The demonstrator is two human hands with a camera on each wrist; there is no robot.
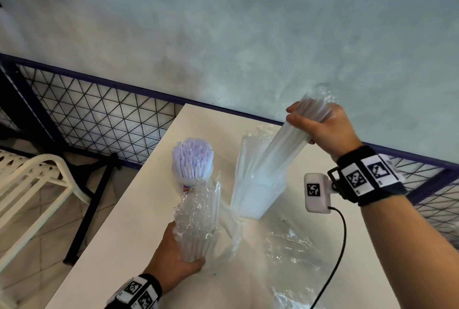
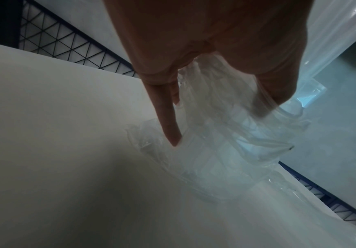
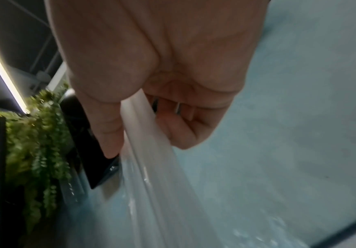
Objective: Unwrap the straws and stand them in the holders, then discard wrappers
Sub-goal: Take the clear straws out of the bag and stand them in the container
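Note:
My right hand (image 1: 320, 126) grips a bundle of clear straws (image 1: 280, 149) near its top, with crinkled wrapper at the upper end. The bundle slants down into a clear square holder (image 1: 258, 197) on the white table (image 1: 129, 234). The right wrist view shows the right hand (image 3: 143, 127) curled round the straws (image 3: 143, 151). My left hand (image 1: 178, 259) holds a second wrapped pack of straws (image 1: 198, 221) upright near the table's front. In the left wrist view the left hand (image 2: 204, 100) holds that crinkled plastic pack (image 2: 226, 134). A round holder full of white straws (image 1: 192, 159) stands behind it.
Loose clear wrappers (image 1: 293, 249) lie on the table at the right, beside the wrist camera's black cable (image 1: 340, 246). A wire mesh fence (image 1: 99, 115) runs behind the table. A white plastic chair (image 1: 29, 179) stands at the left. The table's left edge is close to my left hand.

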